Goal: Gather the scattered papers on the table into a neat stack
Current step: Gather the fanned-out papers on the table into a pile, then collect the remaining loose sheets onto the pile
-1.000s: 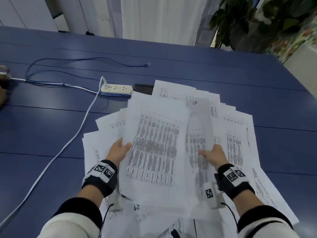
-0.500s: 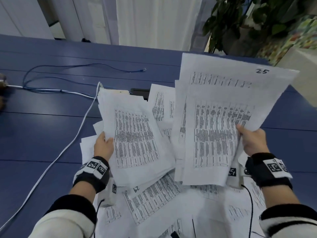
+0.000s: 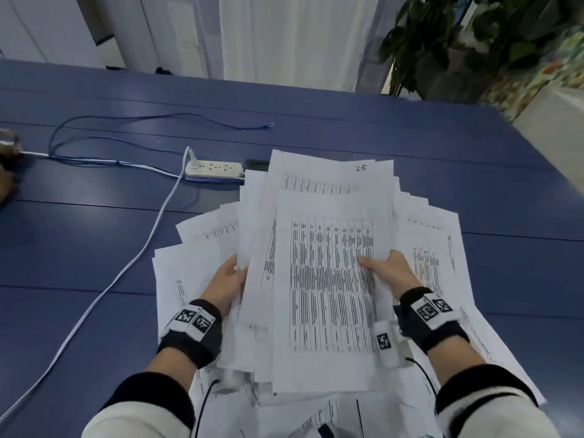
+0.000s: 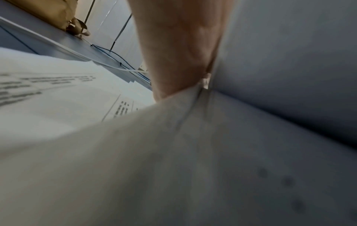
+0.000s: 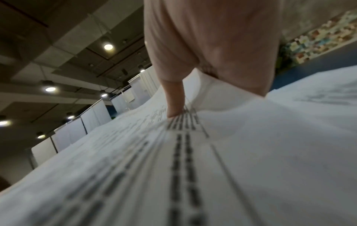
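Observation:
A thick bundle of printed papers is held over the blue table, its top sheet a dense table, with a sheet marked 25 behind it. My left hand grips the bundle's left edge, fingers hidden beneath the sheets. My right hand grips the right edge, its thumb pressing on the top printed page. More loose papers lie fanned out on the table under and around the bundle. In the left wrist view my palm lies against the paper.
A white power strip with a white cord and a blue cable lies left of the papers. A dark flat object peeks out behind the pile. A potted plant stands beyond the table's far right corner.
Half a second ago each hand held its own bundle apart. Now the right bundle, with sheet 25, lies over the left one, and both hands hold one joined pile.

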`<state>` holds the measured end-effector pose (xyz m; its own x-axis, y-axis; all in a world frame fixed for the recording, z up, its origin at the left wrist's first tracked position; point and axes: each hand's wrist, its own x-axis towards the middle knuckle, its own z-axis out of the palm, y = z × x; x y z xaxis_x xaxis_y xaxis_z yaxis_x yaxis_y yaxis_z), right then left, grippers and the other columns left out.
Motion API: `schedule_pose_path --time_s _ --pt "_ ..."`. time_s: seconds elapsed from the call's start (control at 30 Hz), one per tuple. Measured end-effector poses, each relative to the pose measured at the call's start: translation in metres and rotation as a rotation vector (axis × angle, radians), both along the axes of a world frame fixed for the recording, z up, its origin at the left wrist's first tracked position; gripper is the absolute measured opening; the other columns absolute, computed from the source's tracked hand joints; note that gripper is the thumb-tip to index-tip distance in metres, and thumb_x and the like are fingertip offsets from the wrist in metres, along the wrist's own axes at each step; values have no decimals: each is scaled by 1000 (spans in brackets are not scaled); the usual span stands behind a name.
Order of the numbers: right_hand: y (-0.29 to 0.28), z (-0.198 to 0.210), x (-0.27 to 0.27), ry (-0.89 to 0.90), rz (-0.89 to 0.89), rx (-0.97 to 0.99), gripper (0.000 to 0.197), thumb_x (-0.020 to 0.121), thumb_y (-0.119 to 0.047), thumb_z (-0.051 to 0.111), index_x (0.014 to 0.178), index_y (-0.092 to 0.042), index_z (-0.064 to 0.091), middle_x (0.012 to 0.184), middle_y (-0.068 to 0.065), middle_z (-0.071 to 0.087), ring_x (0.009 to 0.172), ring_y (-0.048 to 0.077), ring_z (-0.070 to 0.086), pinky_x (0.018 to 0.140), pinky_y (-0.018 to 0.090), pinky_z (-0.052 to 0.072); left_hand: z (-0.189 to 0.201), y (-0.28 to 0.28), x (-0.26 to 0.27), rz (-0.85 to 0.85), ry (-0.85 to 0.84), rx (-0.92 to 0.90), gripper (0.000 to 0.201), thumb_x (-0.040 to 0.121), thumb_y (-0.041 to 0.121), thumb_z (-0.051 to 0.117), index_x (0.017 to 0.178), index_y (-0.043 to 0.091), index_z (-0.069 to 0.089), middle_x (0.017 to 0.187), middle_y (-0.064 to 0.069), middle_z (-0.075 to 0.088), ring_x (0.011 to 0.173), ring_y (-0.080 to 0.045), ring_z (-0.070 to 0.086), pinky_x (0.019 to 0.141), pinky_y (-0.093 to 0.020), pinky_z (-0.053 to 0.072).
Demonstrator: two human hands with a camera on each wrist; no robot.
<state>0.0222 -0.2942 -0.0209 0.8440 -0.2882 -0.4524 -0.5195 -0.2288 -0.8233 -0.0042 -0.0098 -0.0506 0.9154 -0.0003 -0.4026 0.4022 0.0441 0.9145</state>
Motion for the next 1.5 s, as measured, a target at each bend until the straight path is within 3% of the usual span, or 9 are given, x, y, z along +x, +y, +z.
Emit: schedule_pose_path --time_s 0.17,0.37,0.5,0.7,0.8,0.93,1.07,1.23,1.5 --pt "7 -11 -12 46 44 124 56 77 -18 74 124 1 49 117 6 58 114 22 51 106 39 34 1 -6 -2 -32 48 -15 35 92 -2 47 123 14 56 116 -12 66 99 -26 64 79 -36 55" --pt "16 5 -7 -134 -38 171 50 82 -11 69 126 0 47 123 9 57 123 24 47 107 41 31 36 -12 5 9 16 -113 50 92 54 40 118 17 60 113 -4 67 105 -19 63 96 -40 47" --pt "23 50 1 -414 -53 204 30 81 -8 69 109 -7 61 94 -1 67 93 18 64 91 34 50 75 -16 15 42 -316 114 40 92 8 53 131 12 47 122 0 60 110 -15 58 99 -34 46" --pt "22 91 2 -732 -114 207 15 79 -8 71 85 -19 62 83 -6 66 72 -3 65 73 21 53 124 -23 18 79 -597 93 36 91 3 54 120 22 45 105 19 58 90 17 59 82 -3 45" --pt "24 91 -3 -753 -51 201 21 77 -4 72 87 -18 60 84 -10 65 69 -10 65 70 15 52 130 -29 15 129 -592 -9 41 86 6 61 121 19 43 106 13 58 95 6 59 91 -14 48" --pt "22 97 -3 -759 11 124 45 68 -15 81 108 -5 63 93 -6 70 88 8 68 80 22 55 138 -35 12 230 -646 -73 47 78 6 70 111 25 44 101 14 60 82 13 63 72 -3 48" --pt "18 108 6 -776 49 141 30 65 -10 82 88 -20 65 88 -4 71 86 12 70 79 26 55 152 -33 15 324 -784 -56 58 66 20 82 105 36 43 117 -6 59 99 -6 65 87 -23 53" --pt "17 113 12 -769 89 135 30 64 -13 83 89 -19 67 90 -2 72 88 16 70 80 30 56 181 -37 25 329 -929 -102 31 77 9 73 102 13 55 92 3 69 80 2 66 73 -14 51" --pt "19 98 18 -685 140 175 34 64 -8 81 92 -20 65 91 -4 70 79 1 69 76 21 56 176 -30 35 352 -878 -199 17 75 11 59 88 18 51 85 2 60 71 -2 61 68 -20 52"
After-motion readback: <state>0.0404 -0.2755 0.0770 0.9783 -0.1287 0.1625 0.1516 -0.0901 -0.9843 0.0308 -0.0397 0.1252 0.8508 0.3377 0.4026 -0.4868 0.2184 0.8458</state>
